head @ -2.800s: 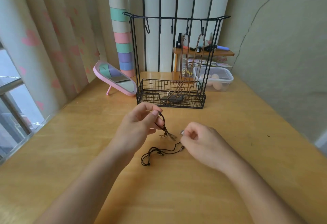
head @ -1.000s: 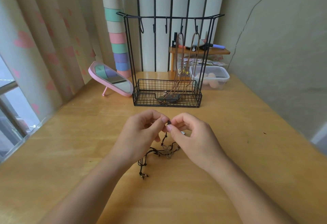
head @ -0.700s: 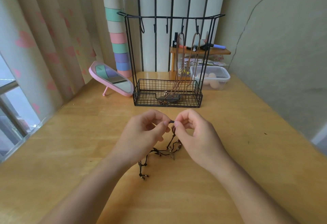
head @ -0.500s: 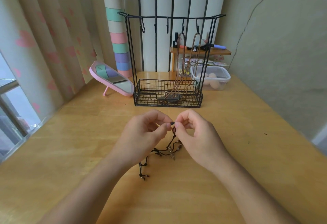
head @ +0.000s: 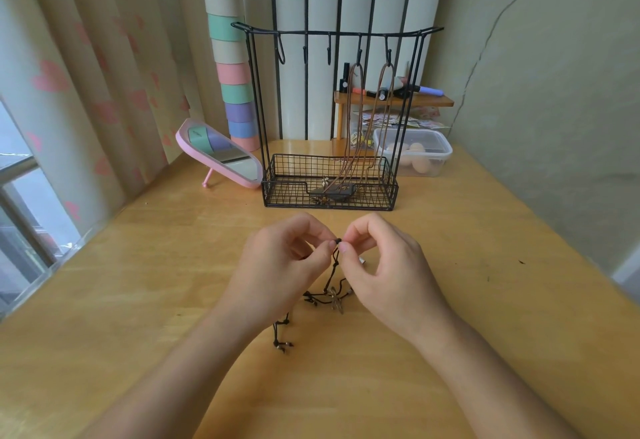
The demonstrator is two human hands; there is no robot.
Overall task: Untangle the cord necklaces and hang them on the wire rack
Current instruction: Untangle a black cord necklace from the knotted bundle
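Note:
A black cord necklace [head: 330, 286] with small beads and a metal pendant hangs from my fingertips down to the wooden table [head: 138, 282]. My left hand [head: 277, 265] and my right hand [head: 384, 268] both pinch its top end between thumb and forefinger, fingertips almost touching. One tail of the cord lies on the table below my left wrist. Behind stands the black wire rack [head: 330, 116] with several hooks on its top bar. Two brown cord necklaces [head: 360, 126] hang from the two right hooks, their pendants lying in the rack's basket.
A pink tilted mirror [head: 218, 154] stands left of the rack. A clear lidded plastic box [head: 415, 151] sits at the back right, below a small wooden shelf [head: 394, 100] with cosmetics. Curtains and a window are at the left, a wall at the right.
My two hands came together and took the black cord's top end between their fingertips, lifting it off the table. Over the last half second they have held still.

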